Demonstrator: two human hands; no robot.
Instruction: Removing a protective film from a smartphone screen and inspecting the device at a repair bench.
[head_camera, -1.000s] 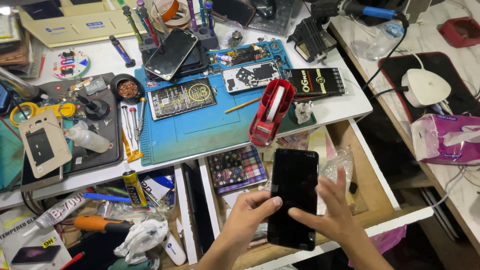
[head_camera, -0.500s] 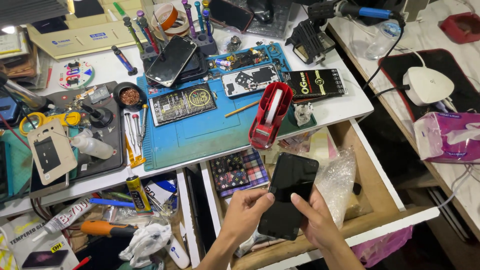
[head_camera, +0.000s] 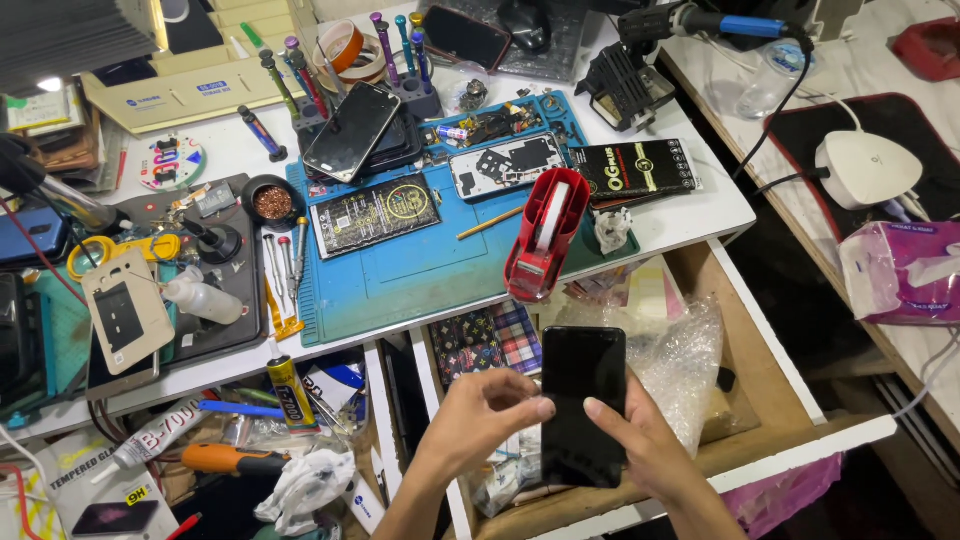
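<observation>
Gripping black phone between fingers of left hand and right hand, open drawer beneath, red tape dispenser beyond fingertips

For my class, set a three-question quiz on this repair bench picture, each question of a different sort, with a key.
1. True or false: both hands, the left hand and the right hand, touch the flat black rectangular phone.
2. Multiple choice: the red plastic tape dispenser rests on A) the blue rubber work mat, B) the pink tissue pack, C) the open wooden drawer.
3. Fill in: the crumpled clear plastic bag lies inside the open ______.

Key: 1 true; 2 A; 3 drawer.
</observation>
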